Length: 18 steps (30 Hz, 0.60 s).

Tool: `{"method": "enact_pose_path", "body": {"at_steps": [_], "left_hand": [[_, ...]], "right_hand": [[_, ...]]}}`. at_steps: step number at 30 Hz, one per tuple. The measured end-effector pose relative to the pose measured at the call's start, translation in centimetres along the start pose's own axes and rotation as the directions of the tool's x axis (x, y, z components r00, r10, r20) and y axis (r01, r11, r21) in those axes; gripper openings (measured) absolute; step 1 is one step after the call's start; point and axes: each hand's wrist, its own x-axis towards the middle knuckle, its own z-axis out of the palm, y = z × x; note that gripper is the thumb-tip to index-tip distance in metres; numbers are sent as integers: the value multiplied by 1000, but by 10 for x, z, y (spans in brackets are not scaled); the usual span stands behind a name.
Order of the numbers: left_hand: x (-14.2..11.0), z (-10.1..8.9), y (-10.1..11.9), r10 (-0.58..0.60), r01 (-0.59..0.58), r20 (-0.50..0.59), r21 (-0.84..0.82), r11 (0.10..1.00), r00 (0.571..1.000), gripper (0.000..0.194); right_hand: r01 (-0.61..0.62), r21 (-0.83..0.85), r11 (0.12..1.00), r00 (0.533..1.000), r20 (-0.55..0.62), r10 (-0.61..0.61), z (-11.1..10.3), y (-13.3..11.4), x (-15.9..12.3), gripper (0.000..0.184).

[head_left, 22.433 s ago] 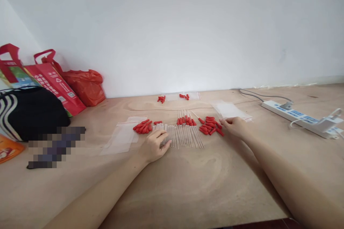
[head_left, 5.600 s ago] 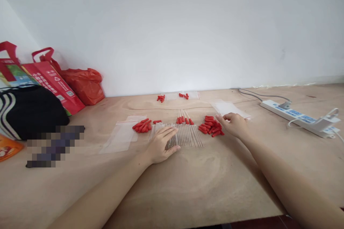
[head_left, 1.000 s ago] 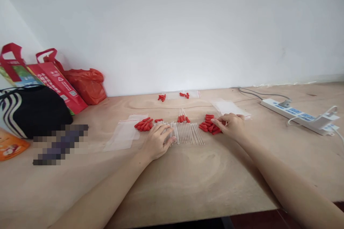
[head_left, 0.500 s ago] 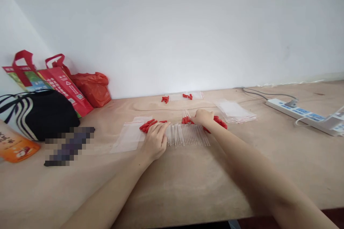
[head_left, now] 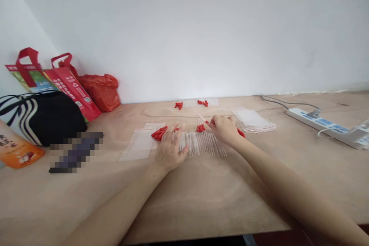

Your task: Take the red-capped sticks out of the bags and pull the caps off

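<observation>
A row of thin clear tubes (head_left: 203, 144) lies side by side on the wooden table (head_left: 201, 192). My left hand (head_left: 170, 149) lies flat on the row's left end, fingers stretched out. My right hand (head_left: 223, 128) hovers at the row's far right side, fingers pinched on a clear tube with a red cap. A few red-capped tubes (head_left: 200, 127) stick out beyond the row. Loose red caps lie in a left pile (head_left: 159, 132) and a right pile (head_left: 241, 133), the right one mostly hidden by my hand.
Clear zip bags lie at the left (head_left: 140, 143) and right (head_left: 253, 119). More red caps (head_left: 179, 105) sit near the wall. Red bags (head_left: 72, 84), a black striped bag (head_left: 40, 117) and an orange pack (head_left: 17, 150) stand at left. A power strip (head_left: 323, 125) lies at right.
My right hand left the right pile of red caps and moved left to the capped tubes at the row's far side. My left hand stayed on the row and stretched its fingers.
</observation>
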Motion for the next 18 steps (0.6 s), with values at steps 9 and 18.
{"method": "enact_pose_path", "body": {"at_steps": [9,18], "left_hand": [[2,1,15,302,-306,63,57,950,951,19],[-4,3,14,284,-281,78,-39,959,956,19]], "right_hand": [[592,-162,790,659,-467,-589,35,9,-64,19],[616,-79,784,627,-553,-549,32,0,-68,9]]}}
